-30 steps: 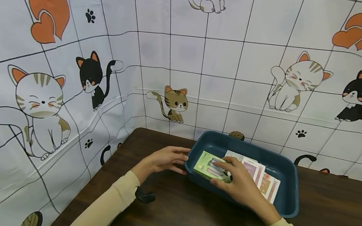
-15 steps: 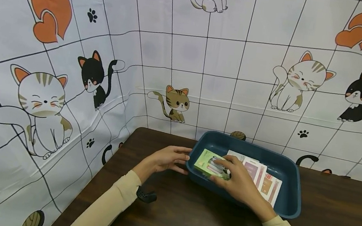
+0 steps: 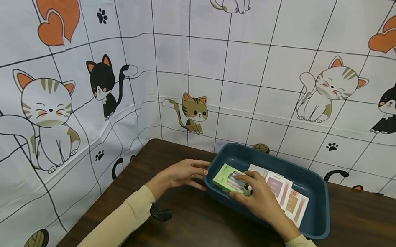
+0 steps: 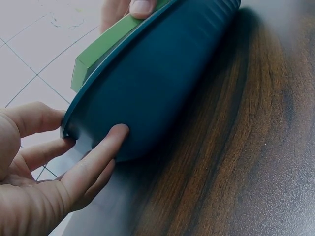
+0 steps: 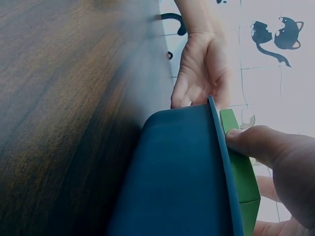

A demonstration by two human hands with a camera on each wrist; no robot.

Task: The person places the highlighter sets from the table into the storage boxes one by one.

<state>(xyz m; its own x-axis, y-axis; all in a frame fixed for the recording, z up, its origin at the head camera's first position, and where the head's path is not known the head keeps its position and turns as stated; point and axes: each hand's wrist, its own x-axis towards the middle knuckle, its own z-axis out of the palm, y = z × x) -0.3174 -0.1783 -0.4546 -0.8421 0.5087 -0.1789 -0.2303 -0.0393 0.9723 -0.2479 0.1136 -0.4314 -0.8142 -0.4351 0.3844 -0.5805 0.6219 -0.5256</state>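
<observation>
A green box (image 3: 230,178) with printed pictures on its top lies in the left part of a blue plastic bin (image 3: 311,224). My right hand (image 3: 263,200) holds the box, thumb on its near side and fingers reaching over the top. In the right wrist view the thumb presses the green box (image 5: 243,179), which rises above the rim. At the bin's left end is my left hand (image 3: 183,174), its fingers spread and fairly straight. The left wrist view shows those fingertips touching the rim and outer wall of the blue bin (image 4: 147,93).
Several flat white packets (image 3: 278,187) with purple and orange print lie in the bin beside the green box, partly behind my right hand. The bin stands on a dark wooden table (image 3: 204,238), close to a white wall cloth (image 3: 243,71) printed with cats.
The head view has shifted slightly. The right forearm has moved a little to the left; both hands keep their places at the bin and the box.
</observation>
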